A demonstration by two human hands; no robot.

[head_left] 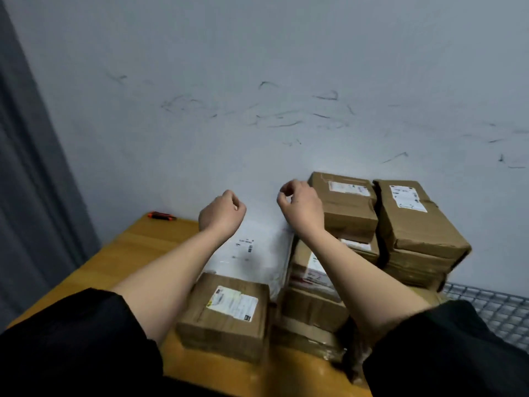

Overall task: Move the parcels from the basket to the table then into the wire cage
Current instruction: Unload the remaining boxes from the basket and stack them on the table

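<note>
Desk (137,247) against wall, parcels (346,207) stacked on its right half, wire cage (492,308) just right. Risk, judged: tall right stacks sit near the edge; a careless pull could topple them. Left hand (221,212) and right hand (300,203) hover above, grip curled, holding nothing.

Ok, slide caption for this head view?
Both hands, left and right, hover empty above stacked parcels on the wooden table.
</note>
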